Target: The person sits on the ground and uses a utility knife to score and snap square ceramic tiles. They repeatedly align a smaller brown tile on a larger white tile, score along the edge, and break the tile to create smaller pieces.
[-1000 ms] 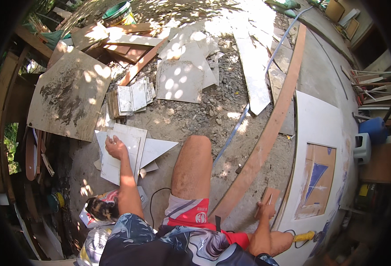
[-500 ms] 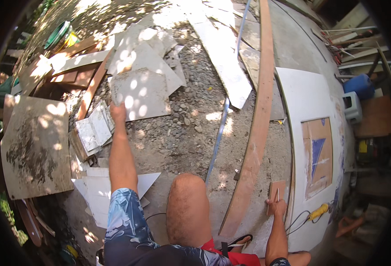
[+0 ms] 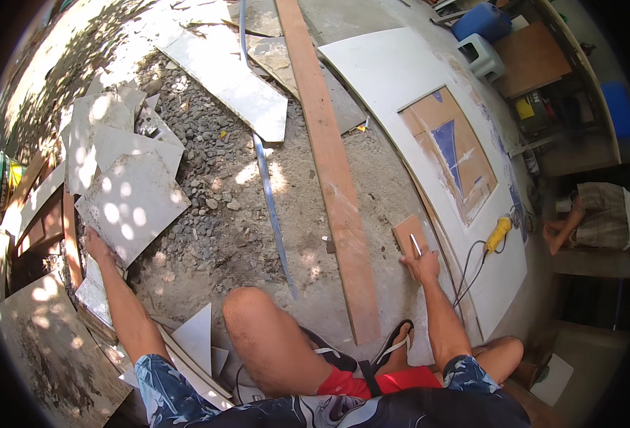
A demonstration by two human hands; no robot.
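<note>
My left hand (image 3: 99, 246) is closed on the lower left edge of a thin, grey, sun-dappled board (image 3: 133, 203), its fingers partly hidden. This board lies on top of other stacked flat board pieces (image 3: 133, 146). Toward the right, my right hand (image 3: 423, 267) is closed round a thin, whitish, pencil-like stick (image 3: 415, 244), whose exact kind I cannot make out. The same hand rests at a small brown rectangular piece of wood (image 3: 405, 227), and whether it also grips this piece I cannot tell.
A long brown plank (image 3: 333, 185) runs between my hands, beside a narrow blue-grey strip (image 3: 268, 200). Right of it lies a large white panel (image 3: 372, 60) with a yellow corded power tool (image 3: 499, 234) on it. Gravel (image 3: 200, 157) and a stained board (image 3: 51, 342) are to the left. Another person's arm (image 3: 568, 227) shows far right.
The view has turned to the right, so everything sits further left in it. My left hand stays at the grey board's edge, and my right hand keeps the thin stick over the brown wood.
</note>
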